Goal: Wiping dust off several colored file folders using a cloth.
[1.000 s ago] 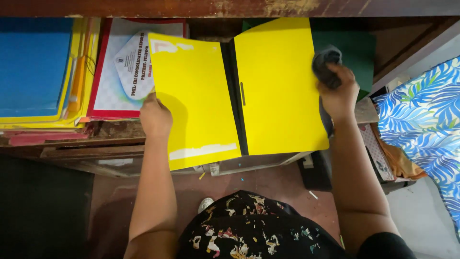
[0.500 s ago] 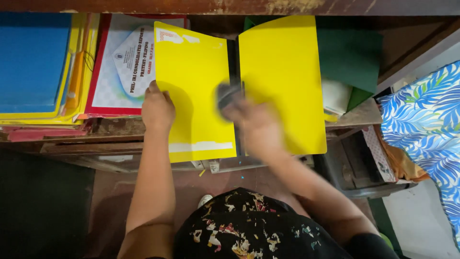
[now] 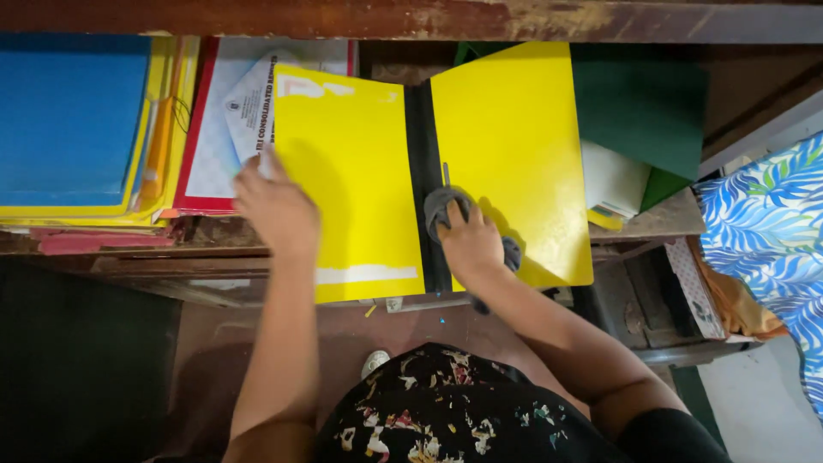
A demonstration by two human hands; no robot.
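Open yellow plastic folder (image 3: 506, 146) with black spine lies flat on edge of worn wooden shelf (image 3: 120, 244), just in front of you. Your left hand (image 3: 276, 208) presses folder's left cover at outer edge, fingers spread flat, holding nothing. Your right hand (image 3: 470, 243) sits on spine near lower half, fingers curled around crumpled grey cloth (image 3: 446, 206). Stack of blue and yellow folders (image 3: 77, 120) beside, at left.

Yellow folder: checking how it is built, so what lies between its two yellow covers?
In the head view, a black spine strip separates the yellow folder covers; the right hand presses a grey cloth there.
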